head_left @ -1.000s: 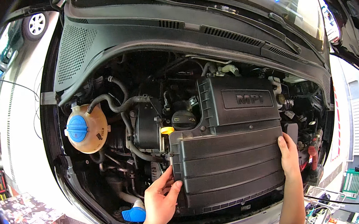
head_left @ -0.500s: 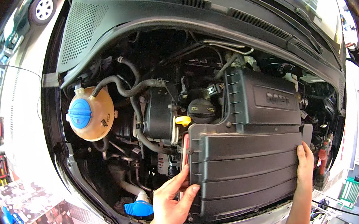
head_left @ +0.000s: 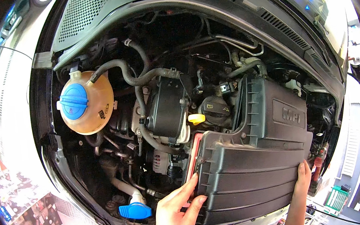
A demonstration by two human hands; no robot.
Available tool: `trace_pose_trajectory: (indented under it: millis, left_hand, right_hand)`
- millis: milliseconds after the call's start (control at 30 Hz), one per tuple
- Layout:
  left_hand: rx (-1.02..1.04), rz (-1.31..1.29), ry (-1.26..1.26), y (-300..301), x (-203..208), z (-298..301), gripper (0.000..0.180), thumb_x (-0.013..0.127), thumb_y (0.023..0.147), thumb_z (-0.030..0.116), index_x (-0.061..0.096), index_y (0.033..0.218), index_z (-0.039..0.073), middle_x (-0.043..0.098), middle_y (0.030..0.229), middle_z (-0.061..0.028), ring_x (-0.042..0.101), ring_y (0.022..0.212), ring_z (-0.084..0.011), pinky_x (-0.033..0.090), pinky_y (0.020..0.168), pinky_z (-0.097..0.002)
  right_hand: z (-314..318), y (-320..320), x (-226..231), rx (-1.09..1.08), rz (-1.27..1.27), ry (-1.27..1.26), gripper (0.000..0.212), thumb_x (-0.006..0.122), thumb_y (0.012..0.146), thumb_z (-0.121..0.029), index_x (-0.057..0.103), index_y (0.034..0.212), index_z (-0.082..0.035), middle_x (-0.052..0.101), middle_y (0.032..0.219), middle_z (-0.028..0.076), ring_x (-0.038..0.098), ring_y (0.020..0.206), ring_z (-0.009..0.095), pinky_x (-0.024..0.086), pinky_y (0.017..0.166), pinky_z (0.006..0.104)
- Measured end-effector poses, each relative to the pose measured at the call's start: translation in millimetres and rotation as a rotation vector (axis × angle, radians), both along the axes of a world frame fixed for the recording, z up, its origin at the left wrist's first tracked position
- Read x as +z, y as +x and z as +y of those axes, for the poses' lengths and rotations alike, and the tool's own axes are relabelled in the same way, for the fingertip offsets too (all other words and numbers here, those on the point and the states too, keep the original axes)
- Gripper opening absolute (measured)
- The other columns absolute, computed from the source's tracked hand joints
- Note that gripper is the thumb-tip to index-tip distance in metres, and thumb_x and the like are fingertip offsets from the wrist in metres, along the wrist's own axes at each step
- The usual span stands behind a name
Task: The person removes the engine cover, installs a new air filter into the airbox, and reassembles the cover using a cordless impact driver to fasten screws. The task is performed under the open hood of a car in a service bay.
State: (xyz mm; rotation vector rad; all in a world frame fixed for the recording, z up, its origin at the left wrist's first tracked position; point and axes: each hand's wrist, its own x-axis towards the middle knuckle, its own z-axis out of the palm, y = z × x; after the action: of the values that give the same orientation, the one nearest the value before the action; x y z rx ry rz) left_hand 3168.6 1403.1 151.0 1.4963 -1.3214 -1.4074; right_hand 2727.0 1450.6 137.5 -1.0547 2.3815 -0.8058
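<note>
A large black ribbed air filter housing cover (head_left: 249, 171) sits over the front right of the engine. My left hand (head_left: 177, 208) grips its left edge, thumb on the near corner and fingers by a reddish strip (head_left: 195, 150) under the rim. Against the right edge lies my right hand (head_left: 302, 180), fingers bent round the side; their undersides are hidden. The cover's left rim stands slightly apart from what is below. Just beyond it are a black oil filler cap (head_left: 215, 110) and a yellow dipstick handle (head_left: 196, 119).
A coolant tank (head_left: 100, 110) with a blue cap (head_left: 73, 102) stands at the left, hoses (head_left: 127, 74) running from it. A blue washer filler cap (head_left: 135, 210) is near my left hand. The windscreen cowl (head_left: 141, 6) bounds the far side. A green rack (head_left: 337, 198) stands at right.
The view has shifted and turned a little. Both hands keep their places on the cover, which looks more tilted, with more of the reddish strip and a dark gap at its far left side showing.
</note>
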Motion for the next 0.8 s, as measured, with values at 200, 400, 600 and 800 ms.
trace_pose_trajectory:
  millis: [200,400,600,800]
  left_hand:
    - [-0.06,-0.012,0.024,8,-22,-1,0.053,0.078,0.087,0.008,0.061,0.136,0.0,0.072,0.119,-0.0198,0.071,0.082,-0.0226,0.057,0.073,-0.0301]
    - [-0.078,-0.138,-0.049,6,-21,-9,0.049,0.076,0.087,0.006,0.062,0.134,-0.001,0.07,0.121,-0.0211,0.071,0.108,-0.0308,0.055,0.094,-0.0357]
    - [-0.012,-0.162,-0.006,0,-16,-10,0.046,0.077,0.085,0.003,0.065,0.13,-0.001,0.067,0.122,-0.0178,0.069,0.102,-0.0279,0.055,0.091,-0.0343]
    - [-0.084,-0.3,-0.069,-10,-4,-11,0.044,0.078,0.084,0.004,0.067,0.126,-0.001,0.058,0.133,-0.018,0.056,0.126,-0.0321,0.048,0.104,-0.0375]
  right_hand:
    - [2,11,-12,0.005,-0.052,-0.068,0.085,0.064,0.096,-0.053,0.044,0.146,0.012,0.054,0.143,0.022,0.05,0.133,0.028,0.033,0.116,0.0389]
    - [-1,36,-24,-0.001,-0.129,-0.162,0.078,0.069,0.095,-0.047,0.046,0.144,0.009,0.059,0.137,0.018,0.057,0.123,0.026,0.041,0.109,0.0374]
    - [-4,42,-21,0.009,-0.15,-0.157,0.074,0.067,0.097,-0.043,0.045,0.146,0.008,0.058,0.137,0.017,0.057,0.122,0.023,0.041,0.108,0.0359]
    - [-9,37,-15,0.177,-0.006,-0.09,0.064,0.06,0.101,-0.042,0.048,0.142,0.005,0.056,0.137,0.015,0.053,0.126,0.025,0.036,0.112,0.0382]
